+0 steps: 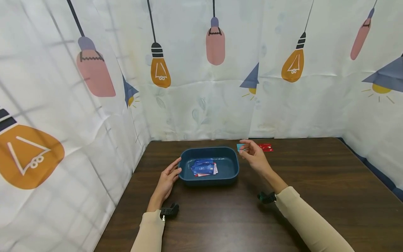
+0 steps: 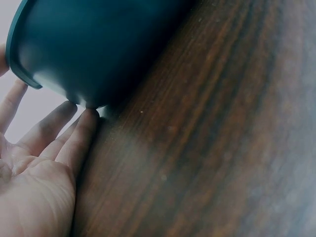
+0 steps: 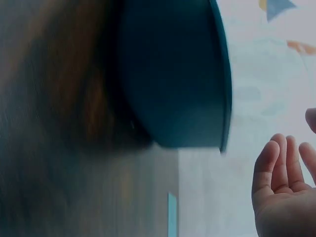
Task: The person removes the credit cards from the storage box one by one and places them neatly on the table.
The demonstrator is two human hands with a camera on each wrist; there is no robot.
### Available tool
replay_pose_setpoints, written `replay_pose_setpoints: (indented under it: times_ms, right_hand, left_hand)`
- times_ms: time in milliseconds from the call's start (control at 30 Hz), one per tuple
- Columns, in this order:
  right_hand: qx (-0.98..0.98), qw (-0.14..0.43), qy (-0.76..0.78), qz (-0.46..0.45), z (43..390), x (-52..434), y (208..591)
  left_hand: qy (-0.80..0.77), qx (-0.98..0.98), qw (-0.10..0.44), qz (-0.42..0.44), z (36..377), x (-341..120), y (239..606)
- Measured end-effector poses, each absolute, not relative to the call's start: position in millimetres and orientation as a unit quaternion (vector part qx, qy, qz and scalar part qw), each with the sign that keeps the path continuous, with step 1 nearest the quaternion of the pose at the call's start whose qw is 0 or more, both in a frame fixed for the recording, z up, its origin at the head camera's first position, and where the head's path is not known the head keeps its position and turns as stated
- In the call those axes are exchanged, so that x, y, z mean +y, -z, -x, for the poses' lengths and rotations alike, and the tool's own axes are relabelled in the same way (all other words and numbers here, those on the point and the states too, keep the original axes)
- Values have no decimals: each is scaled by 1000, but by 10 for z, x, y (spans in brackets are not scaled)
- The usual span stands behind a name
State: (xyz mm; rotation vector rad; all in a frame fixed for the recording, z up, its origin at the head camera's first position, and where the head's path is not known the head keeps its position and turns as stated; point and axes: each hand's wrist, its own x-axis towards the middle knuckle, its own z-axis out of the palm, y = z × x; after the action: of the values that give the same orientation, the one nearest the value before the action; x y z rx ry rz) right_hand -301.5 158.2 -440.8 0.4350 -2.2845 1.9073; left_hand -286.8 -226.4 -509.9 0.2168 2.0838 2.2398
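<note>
"LIFT" card (image 1: 203, 169), blue tray (image 1: 231, 176)

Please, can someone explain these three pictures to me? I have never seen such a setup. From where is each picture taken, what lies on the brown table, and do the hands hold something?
No machine works here: a person uses two bare hands. The wide picture comes from a camera worn on the head, looking down at the table. The other two come from small cameras worn on the wrists, so they look very close and tilted.

On the table stands a dark blue tray with several cards inside, mostly blue. Behind it lie a teal card and a red card.

The left hand rests with straight fingers against the tray's side; the left wrist view shows the fingertips touching it. The right hand is open above the table beside the teal card, with no grip on anything.
</note>
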Motion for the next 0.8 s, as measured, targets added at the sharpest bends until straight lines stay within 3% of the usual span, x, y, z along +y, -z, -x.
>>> replay_pose_setpoints:
  times_ms: [800]
  right_hand:
    - [-806, 17, -534, -253, 3116, 798, 4564]
  left_hand:
    - [-725, 684, 39, -74, 2850, -2279, 5101]
